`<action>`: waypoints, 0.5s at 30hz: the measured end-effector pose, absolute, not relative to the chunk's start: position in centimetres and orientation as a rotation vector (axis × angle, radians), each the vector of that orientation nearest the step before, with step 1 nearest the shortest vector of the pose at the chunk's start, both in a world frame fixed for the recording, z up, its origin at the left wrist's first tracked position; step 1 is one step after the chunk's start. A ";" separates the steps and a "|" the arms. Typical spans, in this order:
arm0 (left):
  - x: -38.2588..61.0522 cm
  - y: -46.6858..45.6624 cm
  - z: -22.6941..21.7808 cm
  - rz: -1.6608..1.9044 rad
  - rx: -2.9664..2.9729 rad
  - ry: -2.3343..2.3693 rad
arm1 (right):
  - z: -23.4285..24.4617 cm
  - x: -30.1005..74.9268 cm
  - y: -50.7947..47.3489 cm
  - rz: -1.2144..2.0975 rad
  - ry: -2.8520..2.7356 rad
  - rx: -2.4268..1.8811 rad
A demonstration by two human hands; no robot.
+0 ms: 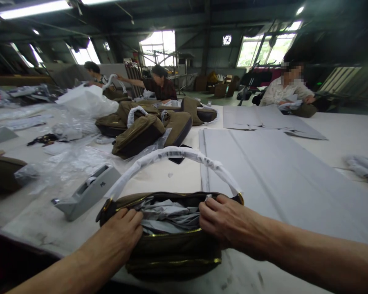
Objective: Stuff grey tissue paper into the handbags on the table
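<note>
An olive-brown handbag (171, 249) stands at the near edge of the white table (340, 130). Its top zip is open and grey tissue paper (168, 216) fills the inside. Its handle (171, 154) arches overhead, wrapped in white paper. My left hand (122, 230) presses on the bag's left top edge, fingers curled onto the opening. At the right end of the opening my right hand (223, 222) has its fingers closed on the rim and paper.
A grey tape dispenser (88, 192) sits left of the bag. Large grey paper sheets (263, 175) lie to the right. More olive bags (147, 128) and clear plastic wrap (73, 159) are piled further back. Three other people work at the far side.
</note>
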State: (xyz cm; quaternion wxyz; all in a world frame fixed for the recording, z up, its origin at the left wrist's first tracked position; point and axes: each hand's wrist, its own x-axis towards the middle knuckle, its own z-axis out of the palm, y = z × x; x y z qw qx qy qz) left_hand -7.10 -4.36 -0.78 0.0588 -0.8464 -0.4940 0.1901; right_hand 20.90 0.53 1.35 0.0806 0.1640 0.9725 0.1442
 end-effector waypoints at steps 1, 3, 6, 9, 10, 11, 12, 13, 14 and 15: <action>-7.6 -4.5 -1.1 0.464 -2.556 -1.416 | 1.1 21.4 0.2 0.519 2.976 0.450; -8.5 -4.6 -1.6 0.348 -2.490 -1.298 | 0.7 21.9 -0.4 0.678 2.970 0.454; -8.9 -4.3 -1.8 0.493 -2.415 -1.248 | 1.0 20.9 -0.9 0.663 2.723 0.560; -8.8 -3.4 -1.9 0.661 -2.437 -1.311 | 2.0 19.0 -0.4 0.438 2.448 0.549; -8.8 -3.0 -1.9 0.690 -2.450 -1.343 | 2.4 18.5 0.0 0.369 2.394 0.548; -8.9 -2.7 -1.8 0.702 -2.456 -1.358 | 2.8 18.1 0.4 0.316 2.372 0.553; -9.0 -2.5 -1.7 0.690 -2.458 -1.353 | 3.2 18.0 0.9 0.284 2.384 0.563; -9.1 -2.2 -1.4 0.663 -2.473 -1.323 | 3.5 18.0 1.4 0.270 2.440 0.560; -9.3 -2.0 -1.0 0.617 -2.511 -1.270 | 3.7 18.1 1.9 0.274 2.533 0.543; -9.4 -1.8 -0.6 0.550 -2.578 -1.215 | 3.9 18.2 2.3 0.273 2.633 0.500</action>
